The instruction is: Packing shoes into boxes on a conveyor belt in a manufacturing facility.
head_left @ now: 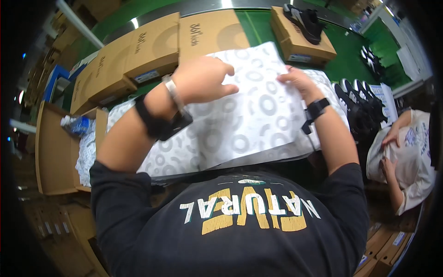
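Observation:
A large white sheet of wrapping paper (251,106) with grey rings and arcs is spread in front of me, its far corner raised. My right hand (300,83) pinches its right edge between thumb and fingers. Over the sheet's left part, my left hand (203,81) has thumb and forefinger apart, with nothing visible between them; its other fingers are hidden. More of the same patterned paper (339,104) lies beneath, sticking out on the right. I wear a band on each wrist.
Several brown shoe boxes (152,51) stand along the far left. A black shoe (304,21) rests on another shoe box (300,46). More black shoes (360,106) line the right, near a person in a white shirt (406,161). An open carton (55,147) holds paper and a plastic bottle (77,124).

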`<action>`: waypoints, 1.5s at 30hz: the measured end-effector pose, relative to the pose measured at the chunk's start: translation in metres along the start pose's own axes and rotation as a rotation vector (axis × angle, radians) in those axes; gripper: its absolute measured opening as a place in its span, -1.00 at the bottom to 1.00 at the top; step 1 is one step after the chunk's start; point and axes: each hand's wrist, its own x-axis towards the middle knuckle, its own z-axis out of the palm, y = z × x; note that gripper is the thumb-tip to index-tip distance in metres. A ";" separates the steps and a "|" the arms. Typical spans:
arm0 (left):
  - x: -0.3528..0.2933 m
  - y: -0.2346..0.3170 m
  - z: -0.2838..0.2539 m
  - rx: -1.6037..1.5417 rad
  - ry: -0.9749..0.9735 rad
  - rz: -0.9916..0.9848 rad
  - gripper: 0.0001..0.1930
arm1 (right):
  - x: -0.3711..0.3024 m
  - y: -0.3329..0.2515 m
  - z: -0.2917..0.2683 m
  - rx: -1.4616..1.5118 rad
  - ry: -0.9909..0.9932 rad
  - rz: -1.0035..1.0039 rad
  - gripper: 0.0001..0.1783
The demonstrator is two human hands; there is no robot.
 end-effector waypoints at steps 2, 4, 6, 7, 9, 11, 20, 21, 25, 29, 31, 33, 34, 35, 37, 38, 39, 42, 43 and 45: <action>0.051 -0.003 0.032 0.119 -0.367 0.005 -0.42 | 0.022 0.043 -0.013 -0.155 0.075 0.027 -0.35; 0.091 -0.002 0.076 0.105 -0.585 0.035 -0.22 | 0.016 0.057 -0.005 -0.305 0.100 0.001 -0.20; 0.117 0.015 0.109 0.109 -0.671 0.006 -0.06 | 0.006 0.064 -0.011 -0.349 0.075 0.043 -0.20; 0.122 0.032 0.118 0.151 -0.694 -0.028 0.00 | 0.002 0.057 -0.018 -0.459 0.077 0.102 -0.21; 0.120 0.055 0.128 0.201 -0.676 -0.087 0.08 | 0.018 0.034 -0.048 -0.485 0.086 0.049 -0.19; 0.125 0.063 0.138 0.151 -0.677 -0.123 0.13 | 0.058 -0.002 -0.098 -0.800 0.194 -0.406 -0.11; 0.125 0.075 0.140 0.125 -0.649 -0.115 0.14 | 0.204 -0.052 -0.218 -0.614 0.650 -0.464 0.00; 0.131 0.081 0.138 0.135 -0.667 -0.052 0.12 | 0.221 -0.035 -0.253 -0.567 0.566 -0.569 -0.19; 0.134 0.063 0.172 0.098 -0.608 -0.145 -0.05 | 0.191 -0.067 -0.154 -0.486 0.306 -0.746 -0.62; 0.131 0.063 0.153 0.069 -0.610 -0.146 -0.19 | 0.029 -0.094 -0.063 -0.055 0.064 -0.605 -0.61; 0.132 0.063 0.148 0.005 -0.604 -0.216 -0.21 | -0.022 -0.090 -0.047 0.069 -0.058 -0.518 -0.54; 0.129 0.067 0.144 0.141 -0.639 -0.176 -0.02 | -0.050 -0.083 -0.037 0.172 -0.094 -0.361 -0.56; 0.129 0.068 0.141 0.106 -0.636 -0.140 0.01 | -0.052 -0.076 -0.036 0.176 -0.106 -0.276 -0.64; 0.128 0.065 0.139 0.068 -0.627 -0.116 0.04 | -0.053 -0.066 -0.027 0.173 -0.109 -0.268 -0.64; 0.135 0.066 0.153 0.041 -0.688 0.041 -0.38 | -0.052 -0.049 -0.008 -0.101 -0.028 -0.265 -0.69; 0.125 0.076 0.145 0.074 -0.539 0.175 -0.40 | -0.047 -0.030 -0.008 -0.180 0.038 -0.286 -0.69; 0.107 0.086 0.140 0.099 -0.390 0.297 -0.41 | -0.051 -0.021 -0.001 -0.354 0.095 -0.385 -0.66; 0.055 0.109 0.125 -0.321 -0.675 0.590 -0.51 | -0.077 -0.005 0.029 -1.049 0.064 -0.807 -0.67; 0.031 0.116 0.089 -0.487 -0.755 0.748 -0.53 | -0.090 0.006 0.039 -1.185 0.016 -0.886 -0.68; -0.006 0.113 0.045 -0.616 -0.705 0.832 -0.56 | -0.126 0.029 0.070 -1.456 -0.036 -0.987 -0.82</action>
